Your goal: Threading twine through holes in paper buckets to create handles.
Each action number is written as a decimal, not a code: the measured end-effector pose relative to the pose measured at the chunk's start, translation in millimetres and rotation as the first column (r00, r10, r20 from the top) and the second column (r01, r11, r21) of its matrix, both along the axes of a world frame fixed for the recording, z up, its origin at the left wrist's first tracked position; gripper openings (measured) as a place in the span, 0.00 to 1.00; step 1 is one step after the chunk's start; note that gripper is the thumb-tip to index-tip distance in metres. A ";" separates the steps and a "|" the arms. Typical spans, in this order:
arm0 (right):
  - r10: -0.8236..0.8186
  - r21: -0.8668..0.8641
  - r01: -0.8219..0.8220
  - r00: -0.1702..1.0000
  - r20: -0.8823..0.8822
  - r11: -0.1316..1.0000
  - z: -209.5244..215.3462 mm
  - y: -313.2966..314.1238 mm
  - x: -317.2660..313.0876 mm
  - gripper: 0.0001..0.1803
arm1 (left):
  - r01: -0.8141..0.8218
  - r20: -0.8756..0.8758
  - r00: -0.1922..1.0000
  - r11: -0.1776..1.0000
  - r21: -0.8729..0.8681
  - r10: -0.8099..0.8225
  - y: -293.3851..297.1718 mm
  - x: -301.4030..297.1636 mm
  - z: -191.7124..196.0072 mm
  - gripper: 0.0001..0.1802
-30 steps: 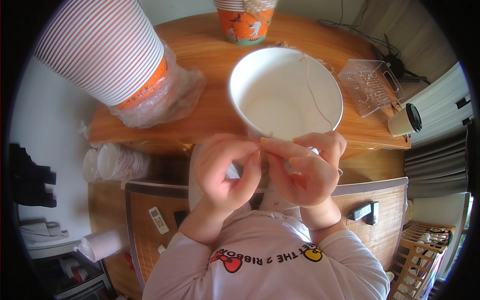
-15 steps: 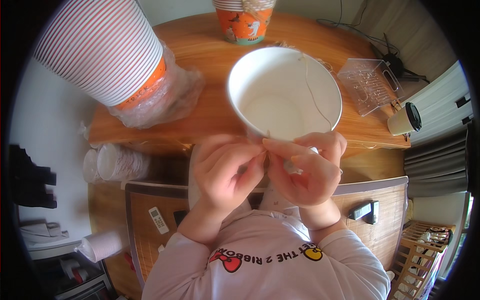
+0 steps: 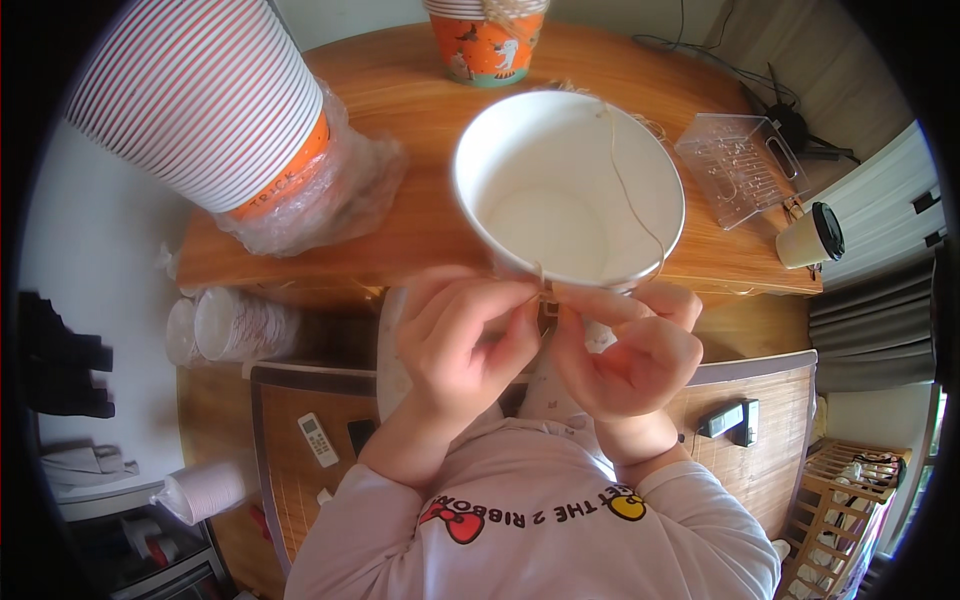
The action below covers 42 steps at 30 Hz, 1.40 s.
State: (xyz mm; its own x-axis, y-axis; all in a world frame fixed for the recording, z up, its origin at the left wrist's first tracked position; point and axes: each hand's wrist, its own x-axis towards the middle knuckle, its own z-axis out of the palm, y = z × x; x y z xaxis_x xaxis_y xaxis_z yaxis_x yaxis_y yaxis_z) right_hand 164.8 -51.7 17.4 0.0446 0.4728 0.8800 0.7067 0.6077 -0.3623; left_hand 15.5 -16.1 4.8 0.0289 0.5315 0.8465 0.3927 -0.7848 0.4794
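A white paper bucket (image 3: 520, 150) stands at the table's near edge, its open mouth tilted toward me. A thin beige string (image 3: 625, 192) runs from its far rim across the inside and over the near right rim. At the near rim, a short bit of string pokes up. Just below that spot, my left hand (image 3: 455, 335) pinches the string with thumb and forefinger. Close beside it, my right hand (image 3: 640, 350) pinches string too, its other fingers curled. A small gap parts the fingertips. The bucket's outer near side is mostly hidden.
Left on the wooden table (image 3: 430, 225) leans a tall stack of buckets (image 3: 215, 110) in clear plastic. An orange printed bucket stack (image 3: 490, 50) stands at the back. To the right are a clear acrylic tray (image 3: 735, 165) and a lidded cup (image 3: 808, 238).
My hands have moved slightly apart, the right one shifting right and down. String now shows more plainly at the near rim. The bucket has barely moved.
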 end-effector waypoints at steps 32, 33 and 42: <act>-0.035 -0.108 0.018 0.988 -0.153 0.994 -37.3 4.1 -6.5 0.24 | 0.489 0.335 0.864 0.785 -0.381 -0.376 1.8 5.9 -36.6 0.04; 0.001 -0.123 -0.025 0.982 -0.191 0.992 -36.7 4.2 -6.5 0.24 | 0.506 0.350 0.853 0.780 -0.370 -0.387 2.2 4.8 -37.2 0.06; 0.202 -0.146 -0.255 0.931 -0.303 0.956 -34.3 -0.7 -2.4 0.25 | 0.780 0.711 0.607 0.436 -0.449 -0.354 -2.6 3.8 -11.5 0.05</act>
State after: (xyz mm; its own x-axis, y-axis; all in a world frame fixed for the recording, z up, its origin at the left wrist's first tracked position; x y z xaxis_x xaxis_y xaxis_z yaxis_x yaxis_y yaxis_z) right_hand 162.4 -52.4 -16.8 0.1500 0.6485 0.7463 0.4088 0.6466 -0.6440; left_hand 19.4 -18.8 -6.7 0.3044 0.9218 0.2402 -0.4463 -0.0847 0.8909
